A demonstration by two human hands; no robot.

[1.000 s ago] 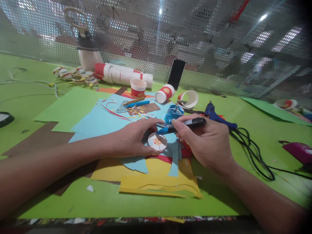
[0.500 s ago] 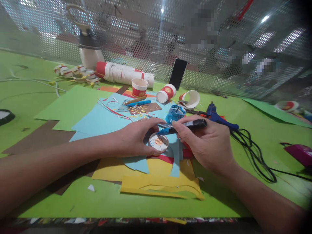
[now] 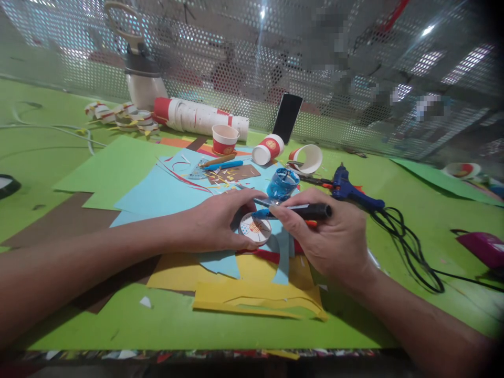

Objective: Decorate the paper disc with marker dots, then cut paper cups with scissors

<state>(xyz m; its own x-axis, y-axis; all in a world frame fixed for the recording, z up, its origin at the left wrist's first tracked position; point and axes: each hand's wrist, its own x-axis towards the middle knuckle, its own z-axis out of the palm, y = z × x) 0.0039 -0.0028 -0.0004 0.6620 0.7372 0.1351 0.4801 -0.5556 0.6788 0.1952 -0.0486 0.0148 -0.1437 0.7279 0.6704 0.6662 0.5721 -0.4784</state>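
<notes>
Carefully clamped at its rim, above pale-blue paper (image 3: 145, 186) on a cluttered green tabletop (image 3: 362, 325): a small white disc (image 3: 260, 231) with an orange print and blue dots, pinched by the left hand (image 3: 212, 223) from nine o'clock, thumb near seven, far fingers partly hidden. Wrapped in the fingers of the right hand (image 3: 334, 231), in from three o'clock: a black pen (image 3: 317, 211), blue tip above or on the disc's upper edge, contact impossible to confirm. Probably light, thin and paper-stiff, hardly slippery, but easily dented or smeared; best taken by the rim, clear of the decorated face. Near at one o'clock, and likeliest to catch a knock from the right hand: a blue-stained pot (image 3: 282, 182). Farther out, paper cups (image 3: 271, 149) from half past eleven to one, a phone (image 3: 287, 118) beyond, a blue glue gun (image 3: 348, 189) at two and its black cord (image 3: 401, 236) at three. At six, yellow paper strips (image 3: 244, 304).
</notes>
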